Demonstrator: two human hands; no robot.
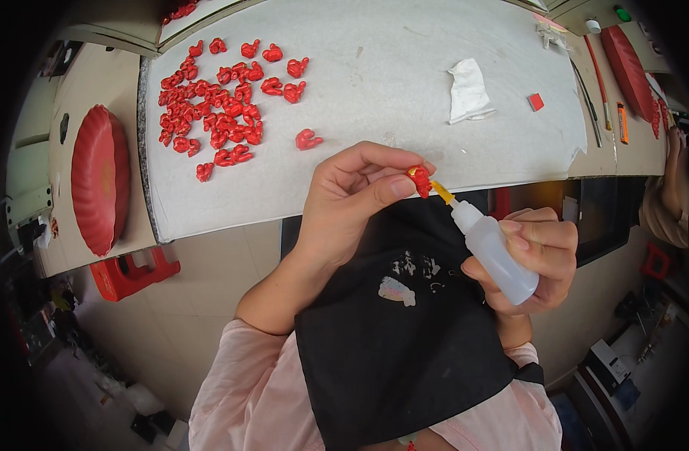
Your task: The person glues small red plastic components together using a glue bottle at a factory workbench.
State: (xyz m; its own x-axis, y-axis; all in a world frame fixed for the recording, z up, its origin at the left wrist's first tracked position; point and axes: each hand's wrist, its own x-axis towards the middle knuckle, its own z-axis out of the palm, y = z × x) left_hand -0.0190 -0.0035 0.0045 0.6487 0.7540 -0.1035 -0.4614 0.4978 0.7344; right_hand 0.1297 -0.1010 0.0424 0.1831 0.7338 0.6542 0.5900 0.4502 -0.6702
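Note:
Between the thumb and fingers of my left hand (359, 184) is a small red figurine (420, 180) with some yellow on it. My right hand (536, 259) wraps round a translucent white squeeze bottle (498, 252), tilted with its nozzle up and to the left. The bottle's yellow tip (443, 192) is at the right side of the figurine; whether it touches, I cannot tell. Both hands are over the near edge of the table, above my black apron (404, 361). A single pinkish-red piece (308, 140) lies on the table just beyond my left hand.
Many similar red pieces (224, 113) lie grouped on the white-covered table (374, 90). A crumpled white cloth (469, 92) and a red block (536, 102) sit to the right, with brushes (607, 113) farther right. Red scalloped trays (100, 180) flank both sides. A red stool (134, 274) stands below left.

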